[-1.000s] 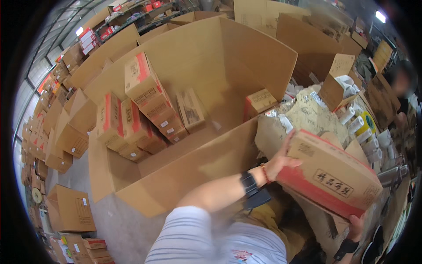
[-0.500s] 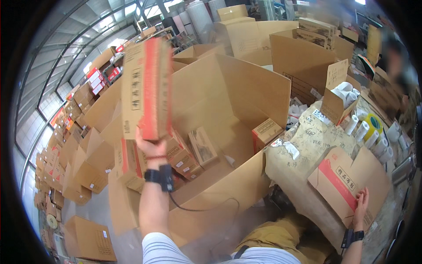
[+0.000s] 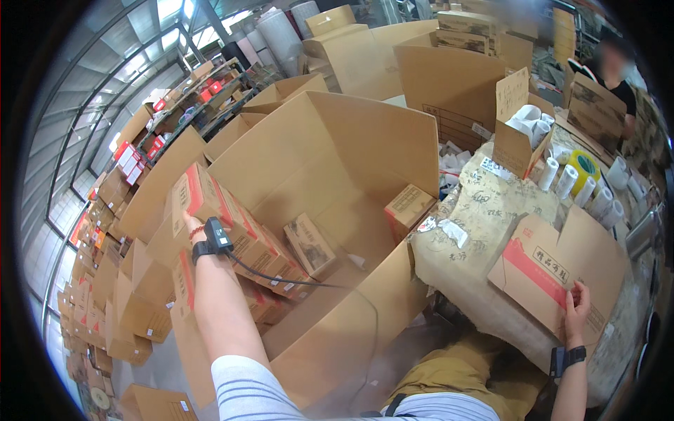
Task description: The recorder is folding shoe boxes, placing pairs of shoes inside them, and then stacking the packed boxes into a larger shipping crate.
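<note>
My left hand [image 3: 192, 226], with a small black scanner strapped at the wrist, grips the end of a tan carton with red stripes [image 3: 210, 200]. The carton lies on top of a stack of like cartons [image 3: 270, 263] inside a large open cardboard box [image 3: 365, 151]. My right hand [image 3: 577, 309] holds the lower edge of a flattened tan carton with a red band [image 3: 544, 270]. That carton lies on a cloth-covered table [image 3: 477, 217] at my right.
Two small boxes [image 3: 309, 242] [image 3: 407, 207] lie loose in the big box. On the table stand white rolls [image 3: 562, 179], a yellow tape roll [image 3: 583, 165] and an open box of rolls [image 3: 516, 130]. Another person [image 3: 618, 70] stands at the far right. Stacked cartons [image 3: 105, 210] line the left.
My left hand has brought the striped carton down from head height onto the stack inside the big box. My right hand has stayed on the flattened carton.
</note>
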{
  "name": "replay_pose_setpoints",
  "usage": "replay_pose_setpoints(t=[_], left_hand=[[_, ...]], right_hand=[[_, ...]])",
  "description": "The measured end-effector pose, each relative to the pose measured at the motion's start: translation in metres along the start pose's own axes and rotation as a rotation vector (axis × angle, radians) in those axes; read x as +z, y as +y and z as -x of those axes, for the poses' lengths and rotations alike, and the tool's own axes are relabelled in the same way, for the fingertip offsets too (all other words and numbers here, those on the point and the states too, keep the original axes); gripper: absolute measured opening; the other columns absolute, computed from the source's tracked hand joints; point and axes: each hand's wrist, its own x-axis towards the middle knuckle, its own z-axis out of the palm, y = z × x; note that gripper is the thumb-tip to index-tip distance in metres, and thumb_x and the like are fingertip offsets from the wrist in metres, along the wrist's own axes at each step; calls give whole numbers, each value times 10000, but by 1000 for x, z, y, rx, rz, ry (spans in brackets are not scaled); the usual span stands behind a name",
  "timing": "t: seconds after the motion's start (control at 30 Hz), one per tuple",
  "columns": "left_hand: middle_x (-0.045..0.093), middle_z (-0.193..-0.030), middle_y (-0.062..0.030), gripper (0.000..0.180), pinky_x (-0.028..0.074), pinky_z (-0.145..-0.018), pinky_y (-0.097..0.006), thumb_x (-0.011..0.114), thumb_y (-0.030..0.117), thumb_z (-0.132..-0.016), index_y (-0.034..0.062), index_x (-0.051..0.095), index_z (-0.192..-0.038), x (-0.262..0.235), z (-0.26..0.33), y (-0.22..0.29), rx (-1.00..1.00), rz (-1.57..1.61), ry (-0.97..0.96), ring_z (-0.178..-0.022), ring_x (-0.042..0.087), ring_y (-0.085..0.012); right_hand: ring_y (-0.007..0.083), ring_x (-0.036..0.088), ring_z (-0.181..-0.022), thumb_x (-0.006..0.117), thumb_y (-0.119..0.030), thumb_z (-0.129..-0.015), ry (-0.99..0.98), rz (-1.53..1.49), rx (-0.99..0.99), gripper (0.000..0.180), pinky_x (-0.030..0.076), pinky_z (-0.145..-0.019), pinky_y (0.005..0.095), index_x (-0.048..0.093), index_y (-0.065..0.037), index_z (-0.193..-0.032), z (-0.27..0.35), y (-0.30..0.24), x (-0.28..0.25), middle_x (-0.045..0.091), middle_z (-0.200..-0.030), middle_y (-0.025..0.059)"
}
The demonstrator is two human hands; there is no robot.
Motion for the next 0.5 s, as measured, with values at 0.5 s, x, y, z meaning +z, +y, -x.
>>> replay_pose_setpoints(t=[0.5], left_hand=[[230, -1476, -192, 638, 231, -1109, -385, 475, 300, -965, -36, 205, -1435, 165, 168, -320, 1045, -798, -585, -1356, 256, -286]], right_hand=[[106, 530, -864, 685, -191, -802, 49, -690, 289, 408, 446, -752, 241, 553, -82, -1172, -23, -19, -8, 534, -1005, 25]])
